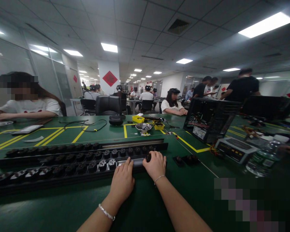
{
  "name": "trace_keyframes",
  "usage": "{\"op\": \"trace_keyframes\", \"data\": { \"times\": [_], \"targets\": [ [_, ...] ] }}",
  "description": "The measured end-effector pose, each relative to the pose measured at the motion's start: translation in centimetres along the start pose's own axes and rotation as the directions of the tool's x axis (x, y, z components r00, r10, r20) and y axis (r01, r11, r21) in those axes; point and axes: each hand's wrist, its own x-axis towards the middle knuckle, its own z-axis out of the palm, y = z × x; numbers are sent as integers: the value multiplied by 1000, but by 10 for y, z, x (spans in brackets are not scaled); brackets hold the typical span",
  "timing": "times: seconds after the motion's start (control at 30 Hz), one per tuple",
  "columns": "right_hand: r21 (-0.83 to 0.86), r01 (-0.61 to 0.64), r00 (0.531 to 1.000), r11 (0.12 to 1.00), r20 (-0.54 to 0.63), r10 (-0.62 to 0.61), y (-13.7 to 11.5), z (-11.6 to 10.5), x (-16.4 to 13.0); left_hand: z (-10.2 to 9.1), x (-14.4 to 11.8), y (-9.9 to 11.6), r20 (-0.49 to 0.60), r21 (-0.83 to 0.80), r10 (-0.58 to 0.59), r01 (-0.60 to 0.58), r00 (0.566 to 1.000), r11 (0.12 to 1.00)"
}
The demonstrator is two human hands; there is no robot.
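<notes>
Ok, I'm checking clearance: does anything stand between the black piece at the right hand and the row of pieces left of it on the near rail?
Yes, the left hand does: its fingers reach over the silver strip between the black piece at the right hand and the row's nearest pieces. Nothing else visible blocks it.

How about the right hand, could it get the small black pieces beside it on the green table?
Probably yes: nothing seems to block the right hand from the small black pieces, though it seems to hold a dark round part.
</notes>
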Motion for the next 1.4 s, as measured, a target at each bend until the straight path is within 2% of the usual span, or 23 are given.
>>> {"op": "trace_keyframes", "data": {
  "times": [0.43, 0.6, 1.03, 1.4],
  "targets": [
    [-72, -110, 985, 991, 126, 118, 8, -7, 4, -1, 0, 1, -1, -6, 2, -2, 1000, 1000],
    [-94, -134, 981, 987, 127, 145, 6, -8, 4, 0, 1, 1, 42, 18, -14, 14, 999, 1000],
    [-22, -151, 974, 988, 166, 152, 14, -13, 10, 2, 0, 0, 16, 2, -9, 9, 1000, 1000],
    [-36, -179, 967, 983, 180, 182, 19, -15, 14, -1, 1, 1, 22, -13, -13, 13, 1000, 1000]
  ]
}}
